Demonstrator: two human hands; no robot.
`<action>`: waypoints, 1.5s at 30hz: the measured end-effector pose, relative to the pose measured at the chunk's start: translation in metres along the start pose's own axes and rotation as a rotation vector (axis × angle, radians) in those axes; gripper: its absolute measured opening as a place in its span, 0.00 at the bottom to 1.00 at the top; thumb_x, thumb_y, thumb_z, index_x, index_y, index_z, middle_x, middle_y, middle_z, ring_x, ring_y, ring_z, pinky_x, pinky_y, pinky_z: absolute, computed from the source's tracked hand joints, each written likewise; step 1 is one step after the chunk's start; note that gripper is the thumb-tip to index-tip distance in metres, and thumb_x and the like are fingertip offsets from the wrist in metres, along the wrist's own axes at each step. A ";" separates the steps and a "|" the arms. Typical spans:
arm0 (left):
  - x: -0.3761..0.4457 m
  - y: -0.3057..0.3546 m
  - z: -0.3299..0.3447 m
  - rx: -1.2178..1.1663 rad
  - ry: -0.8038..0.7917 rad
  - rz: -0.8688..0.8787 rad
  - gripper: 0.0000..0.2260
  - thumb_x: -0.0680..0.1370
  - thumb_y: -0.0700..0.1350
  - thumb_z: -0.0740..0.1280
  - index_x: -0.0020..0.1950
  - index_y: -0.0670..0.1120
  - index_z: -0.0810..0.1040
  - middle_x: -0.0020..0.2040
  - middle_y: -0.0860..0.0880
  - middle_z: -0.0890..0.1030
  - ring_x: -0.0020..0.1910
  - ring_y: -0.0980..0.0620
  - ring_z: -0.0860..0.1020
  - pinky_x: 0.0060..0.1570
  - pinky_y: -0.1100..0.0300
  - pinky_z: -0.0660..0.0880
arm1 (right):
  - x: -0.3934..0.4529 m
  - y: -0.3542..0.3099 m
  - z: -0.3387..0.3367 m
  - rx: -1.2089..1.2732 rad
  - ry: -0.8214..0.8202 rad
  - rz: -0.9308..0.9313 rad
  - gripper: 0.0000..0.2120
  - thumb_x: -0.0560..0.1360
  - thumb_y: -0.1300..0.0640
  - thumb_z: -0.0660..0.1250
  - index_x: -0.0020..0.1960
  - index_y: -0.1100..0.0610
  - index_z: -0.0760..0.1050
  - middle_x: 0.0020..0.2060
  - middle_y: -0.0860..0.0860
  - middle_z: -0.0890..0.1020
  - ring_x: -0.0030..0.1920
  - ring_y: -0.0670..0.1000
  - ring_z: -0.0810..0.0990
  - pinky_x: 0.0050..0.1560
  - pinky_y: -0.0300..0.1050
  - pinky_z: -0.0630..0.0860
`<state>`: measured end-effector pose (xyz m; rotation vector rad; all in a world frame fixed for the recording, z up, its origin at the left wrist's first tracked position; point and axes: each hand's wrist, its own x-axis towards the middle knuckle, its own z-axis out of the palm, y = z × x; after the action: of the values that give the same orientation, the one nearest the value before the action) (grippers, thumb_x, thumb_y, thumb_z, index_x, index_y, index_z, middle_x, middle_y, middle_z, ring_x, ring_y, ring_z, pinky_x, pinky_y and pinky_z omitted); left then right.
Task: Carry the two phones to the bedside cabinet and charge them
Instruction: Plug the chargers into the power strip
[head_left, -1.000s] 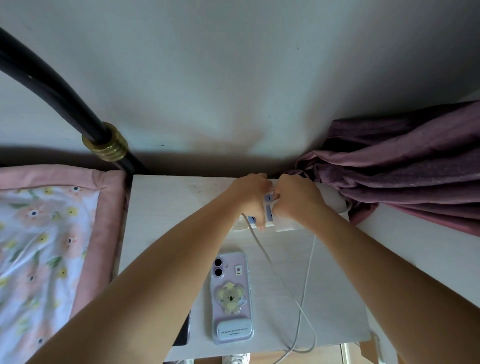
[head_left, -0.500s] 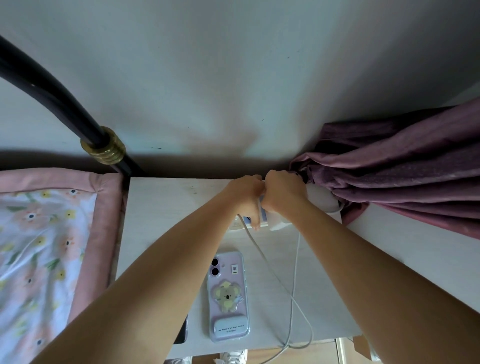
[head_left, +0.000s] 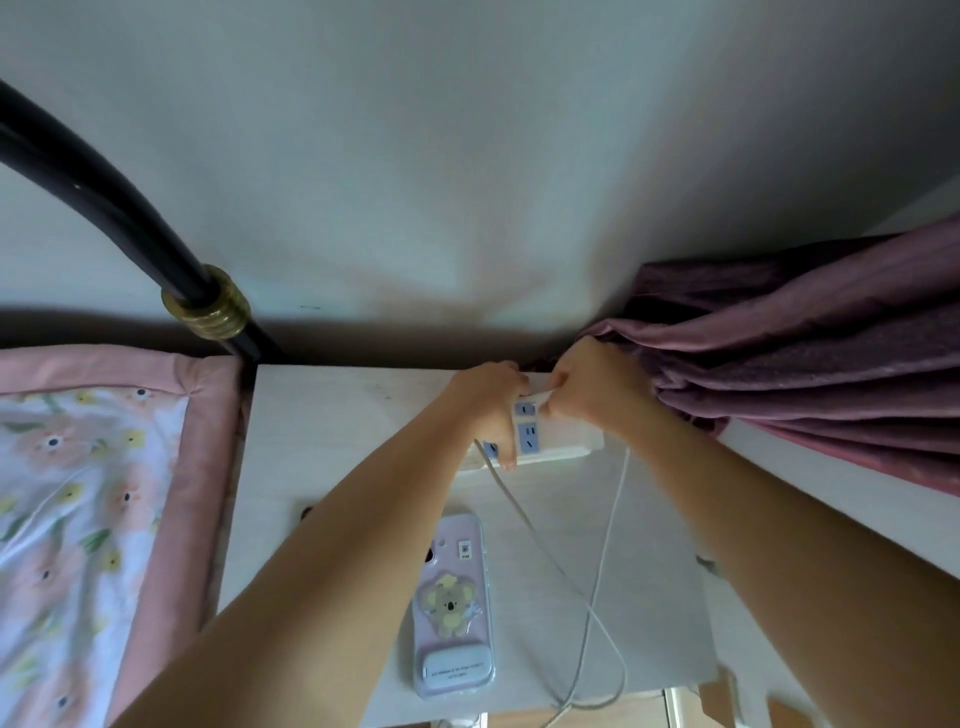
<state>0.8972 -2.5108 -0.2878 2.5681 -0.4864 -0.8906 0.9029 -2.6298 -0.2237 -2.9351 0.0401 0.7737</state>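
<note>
A lilac phone (head_left: 454, 608) with a koala case lies face down near the front of the white bedside cabinet (head_left: 322, 426). Only a dark corner of a second phone (head_left: 307, 512) shows; my left forearm hides the rest of it. A white power strip (head_left: 563, 441) with blue sockets lies at the back of the cabinet. My left hand (head_left: 488, 402) rests on it, with fingers curled over its front edge. My right hand (head_left: 589, 389) pinches a small white charger plug (head_left: 540, 388) at the strip's far side. Two white cables (head_left: 605, 566) run from the strip toward the front edge.
A bed with a pink-bordered floral quilt (head_left: 88, 509) lies to the left, and its black frame post (head_left: 104, 208) has a brass ring. A bunched mauve curtain (head_left: 810, 353) hangs right of the strip. The cables loop over the front edge (head_left: 587, 701).
My right hand has moved from on top of the strip to its far edge near the curtain, which uncovers more of the sockets. My left hand stays on the strip.
</note>
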 end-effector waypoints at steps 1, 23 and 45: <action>-0.001 0.000 0.000 -0.010 -0.001 -0.001 0.38 0.57 0.53 0.81 0.65 0.49 0.74 0.50 0.52 0.71 0.48 0.50 0.75 0.41 0.58 0.70 | 0.002 -0.001 0.000 0.015 -0.001 -0.005 0.09 0.67 0.57 0.71 0.47 0.55 0.83 0.44 0.55 0.85 0.47 0.57 0.83 0.42 0.43 0.76; -0.009 -0.001 0.001 -0.165 0.057 -0.080 0.31 0.60 0.49 0.81 0.60 0.47 0.76 0.58 0.50 0.75 0.53 0.47 0.77 0.51 0.56 0.76 | 0.015 -0.037 0.004 -0.177 0.019 0.006 0.07 0.71 0.59 0.69 0.48 0.58 0.79 0.49 0.56 0.83 0.52 0.58 0.81 0.39 0.43 0.71; -0.113 0.028 0.062 -1.055 1.055 -0.264 0.11 0.76 0.54 0.65 0.40 0.48 0.70 0.37 0.56 0.70 0.39 0.55 0.70 0.42 0.59 0.69 | -0.049 -0.017 0.026 0.484 0.153 -0.241 0.07 0.69 0.55 0.72 0.47 0.53 0.83 0.48 0.48 0.85 0.54 0.49 0.80 0.58 0.41 0.72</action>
<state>0.7677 -2.5002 -0.2622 1.7139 0.5187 0.2335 0.8481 -2.6103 -0.2207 -2.4713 -0.0987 0.4284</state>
